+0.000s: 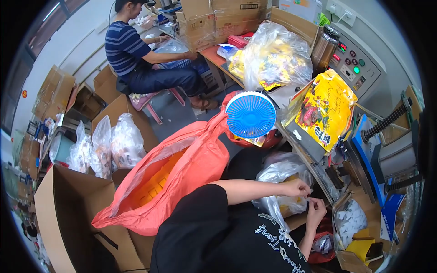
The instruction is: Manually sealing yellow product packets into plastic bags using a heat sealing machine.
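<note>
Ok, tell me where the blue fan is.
In the head view, the blue fan sits slightly above and right of centre, between the coral-red sack and the yellow printed pouches.

- Translucent whitish plastic bag [271, 175] with yellow showing through
- Salmon-red plastic sack [202, 161], bright orange-yellow contents [157, 183]
- Round blue plastic fan [251, 116], white rim
- Flat glossy yellow packets [334, 104] printed in pink and black
- Black fabric shirt [195, 227], white lettering and flowers
- Co-worker's navy shirt [120, 45], paler horizontal stripes
- Brown cardboard box [49, 200]
</note>
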Action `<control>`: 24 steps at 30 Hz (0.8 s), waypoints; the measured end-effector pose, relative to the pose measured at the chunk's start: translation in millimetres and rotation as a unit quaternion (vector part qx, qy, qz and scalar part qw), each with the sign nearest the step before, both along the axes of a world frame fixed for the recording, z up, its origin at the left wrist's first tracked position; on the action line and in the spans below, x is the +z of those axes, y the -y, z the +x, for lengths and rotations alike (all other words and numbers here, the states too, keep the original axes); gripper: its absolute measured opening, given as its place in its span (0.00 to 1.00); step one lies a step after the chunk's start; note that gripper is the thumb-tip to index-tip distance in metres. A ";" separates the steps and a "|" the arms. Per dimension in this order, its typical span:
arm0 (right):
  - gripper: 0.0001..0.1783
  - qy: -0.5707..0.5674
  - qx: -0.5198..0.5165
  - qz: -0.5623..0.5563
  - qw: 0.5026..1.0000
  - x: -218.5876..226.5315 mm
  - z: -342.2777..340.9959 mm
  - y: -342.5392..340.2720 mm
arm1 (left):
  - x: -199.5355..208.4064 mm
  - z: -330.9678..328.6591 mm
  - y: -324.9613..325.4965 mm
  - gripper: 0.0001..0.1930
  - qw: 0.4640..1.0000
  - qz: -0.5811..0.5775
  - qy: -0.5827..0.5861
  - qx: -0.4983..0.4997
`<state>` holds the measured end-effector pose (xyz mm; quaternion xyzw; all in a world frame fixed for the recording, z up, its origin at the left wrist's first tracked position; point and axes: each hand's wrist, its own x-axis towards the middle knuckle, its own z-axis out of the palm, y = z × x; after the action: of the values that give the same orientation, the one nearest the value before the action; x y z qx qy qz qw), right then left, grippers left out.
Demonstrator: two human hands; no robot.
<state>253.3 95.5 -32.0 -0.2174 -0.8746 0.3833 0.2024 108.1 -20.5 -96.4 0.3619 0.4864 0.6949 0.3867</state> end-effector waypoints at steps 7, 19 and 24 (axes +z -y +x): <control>0.06 -0.021 0.124 0.032 0.992 30.5 -2.1 31.1 | -2.0 20.8 2.8 0.08 0.930 -0.095 -0.354 0.026; 0.05 0.044 0.110 -0.174 0.978 -2.1 -1.8 4.0 | -15.0 34.6 -1.7 0.14 0.965 -0.150 -0.149 0.155; 0.02 0.001 0.058 0.006 0.998 13.0 -3.6 18.0 | -17.3 14.7 -2.4 0.12 0.981 -0.152 0.114 -0.022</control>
<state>249.7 77.5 -19.0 -0.1650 -0.8883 0.3888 0.1805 122.8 -18.1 -113.7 0.2278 0.5307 0.6409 0.5057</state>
